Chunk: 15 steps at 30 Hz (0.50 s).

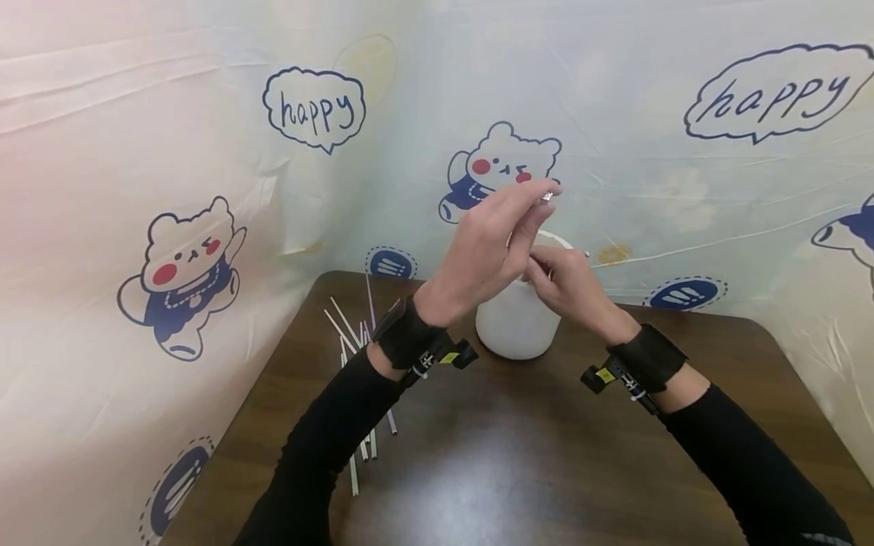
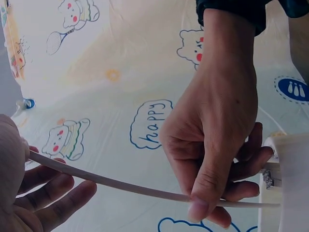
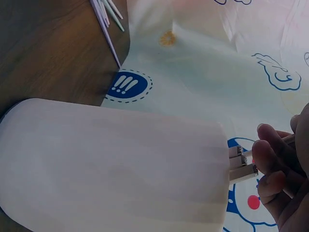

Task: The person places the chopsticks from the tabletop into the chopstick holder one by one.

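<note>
Backdrop: pale pastel sheeting (image 1: 423, 45), creased and thin-looking, hung behind the table and along its sides.
Writing: "happy", hand-lettered in dark blue inside scalloped speech bubbles (image 1: 315, 112).
Printed figures: blue-outlined cartoon bears (image 1: 187, 303) with red cheeks, plus dark blue ovals (image 1: 391, 263) edged with dashes and bearing white pin-shaped marks.
Tabletop: dark brown wood-grain table (image 1: 519, 462) with rounded corners and a soft shine.
Container: smooth matte white rounded-bottom tub (image 1: 517, 326) near the back edge; several pale sticks with silvery, crinkled ends (image 3: 243, 175) poke past its rim.
Strip in hand: long, thin, pale flexible strip (image 2: 120, 184), gently bowed between both hands, its far end at the tub's mouth.
Left hand (image 1: 488, 246): thumb and forefinger pinch one end of the strip, other fingers loosely spread.
Right hand (image 1: 570, 284): thumb and fingers pinch the strip close to the tub's mouth.
Loose sticks: slim white, pale green and lilac sticks (image 1: 354, 478), crossing in a heap on the table's left.
Wrists: black straps (image 1: 652, 356) carrying small devices with yellow labels (image 1: 605, 374), their print too small to read.
</note>
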Each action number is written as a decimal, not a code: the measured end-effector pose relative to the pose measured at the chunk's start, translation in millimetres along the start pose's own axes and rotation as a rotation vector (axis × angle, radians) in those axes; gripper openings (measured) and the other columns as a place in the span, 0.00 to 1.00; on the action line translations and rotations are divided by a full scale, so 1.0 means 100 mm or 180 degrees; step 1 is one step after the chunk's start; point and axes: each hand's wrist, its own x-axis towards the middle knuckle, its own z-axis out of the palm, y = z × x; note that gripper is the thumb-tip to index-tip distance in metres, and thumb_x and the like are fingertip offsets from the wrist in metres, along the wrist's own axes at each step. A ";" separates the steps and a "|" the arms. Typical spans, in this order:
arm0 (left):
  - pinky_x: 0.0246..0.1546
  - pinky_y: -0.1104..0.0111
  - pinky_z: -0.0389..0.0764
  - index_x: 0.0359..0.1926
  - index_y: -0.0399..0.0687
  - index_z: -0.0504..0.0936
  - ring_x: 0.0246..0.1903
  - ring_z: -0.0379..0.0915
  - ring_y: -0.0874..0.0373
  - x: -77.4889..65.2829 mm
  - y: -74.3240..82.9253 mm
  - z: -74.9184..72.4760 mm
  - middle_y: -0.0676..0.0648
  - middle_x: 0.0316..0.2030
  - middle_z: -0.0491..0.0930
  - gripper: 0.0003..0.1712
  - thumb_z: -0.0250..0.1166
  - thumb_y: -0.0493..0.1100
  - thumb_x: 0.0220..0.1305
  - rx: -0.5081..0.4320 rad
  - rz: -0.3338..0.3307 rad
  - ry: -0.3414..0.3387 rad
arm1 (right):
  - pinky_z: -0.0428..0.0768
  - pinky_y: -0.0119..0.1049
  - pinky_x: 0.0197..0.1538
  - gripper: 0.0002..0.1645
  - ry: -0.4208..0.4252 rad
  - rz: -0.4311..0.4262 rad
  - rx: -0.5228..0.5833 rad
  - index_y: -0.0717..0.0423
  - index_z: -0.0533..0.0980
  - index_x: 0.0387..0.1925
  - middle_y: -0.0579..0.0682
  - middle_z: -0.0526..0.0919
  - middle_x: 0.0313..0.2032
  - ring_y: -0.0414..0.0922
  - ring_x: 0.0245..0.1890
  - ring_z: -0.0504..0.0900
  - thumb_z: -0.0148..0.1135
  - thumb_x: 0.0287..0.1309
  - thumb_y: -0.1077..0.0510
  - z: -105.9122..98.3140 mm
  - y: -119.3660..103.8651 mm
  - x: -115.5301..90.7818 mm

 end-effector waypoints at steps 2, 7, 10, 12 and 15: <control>0.50 0.77 0.79 0.63 0.34 0.80 0.47 0.81 0.52 0.02 0.00 0.00 0.39 0.54 0.87 0.19 0.59 0.38 0.79 -0.0019 -0.0028 -0.0025 | 0.67 0.26 0.28 0.11 -0.0023 -0.0027 -0.0028 0.59 0.81 0.30 0.48 0.75 0.20 0.37 0.21 0.69 0.60 0.71 0.66 0.00 0.00 0.01; 0.48 0.76 0.78 0.66 0.35 0.78 0.45 0.79 0.53 0.02 0.02 0.01 0.39 0.55 0.87 0.20 0.58 0.39 0.79 -0.0043 -0.0079 -0.0076 | 0.67 0.26 0.28 0.11 -0.0071 -0.0069 -0.0075 0.59 0.81 0.30 0.48 0.76 0.19 0.37 0.21 0.69 0.61 0.71 0.66 0.00 -0.01 0.01; 0.45 0.76 0.77 0.67 0.35 0.78 0.42 0.78 0.54 0.01 0.01 0.02 0.40 0.50 0.88 0.21 0.58 0.39 0.79 -0.0047 -0.0100 -0.0099 | 0.67 0.27 0.28 0.10 -0.0097 -0.0076 -0.0085 0.58 0.82 0.30 0.47 0.74 0.19 0.37 0.21 0.68 0.62 0.70 0.66 0.01 -0.02 -0.01; 0.41 0.76 0.75 0.68 0.35 0.77 0.37 0.75 0.55 -0.01 0.01 0.04 0.42 0.41 0.87 0.22 0.58 0.39 0.79 -0.0032 -0.0098 -0.0102 | 0.67 0.27 0.27 0.09 -0.0113 -0.0073 -0.0089 0.57 0.81 0.31 0.47 0.72 0.18 0.37 0.20 0.67 0.62 0.70 0.66 0.01 -0.02 -0.02; 0.32 0.74 0.68 0.67 0.36 0.78 0.29 0.70 0.56 -0.04 -0.02 0.07 0.44 0.29 0.80 0.21 0.58 0.40 0.79 0.0027 -0.0086 -0.0086 | 0.68 0.28 0.27 0.09 -0.0127 -0.0060 -0.0090 0.57 0.81 0.31 0.47 0.71 0.18 0.37 0.21 0.67 0.63 0.70 0.66 0.02 -0.02 -0.03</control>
